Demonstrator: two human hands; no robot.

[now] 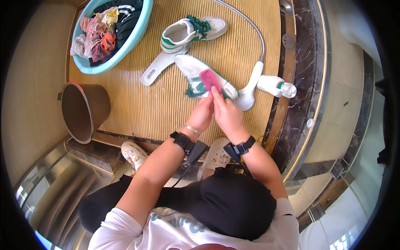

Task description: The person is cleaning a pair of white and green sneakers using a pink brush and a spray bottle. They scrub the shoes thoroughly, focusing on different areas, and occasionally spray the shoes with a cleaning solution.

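A white sneaker with green trim (191, 68) lies tilted on the ribbed yellow mat in front of me. My right hand (228, 114) is closed on a pink scrub brush (209, 79), its fingers stretched along the back, and the brush rests against the shoe. Right beside it, my left hand (201, 114) is closed at the sneaker's near edge; its fingertips are partly hidden. A second white and green sneaker (214, 28) stands farther off, its green laces loose. Between the shoes and to the left, a white insole (152, 74) lies on the mat.
A white shower head (246, 99) on a metal hose (252, 25) lies right of the sneaker, next to a clear-capped white bottle (273, 85). At left are a light-blue basin (143, 31) of clothes and a brown bucket (98, 106). A dark marble ledge (306, 75) borders the right.
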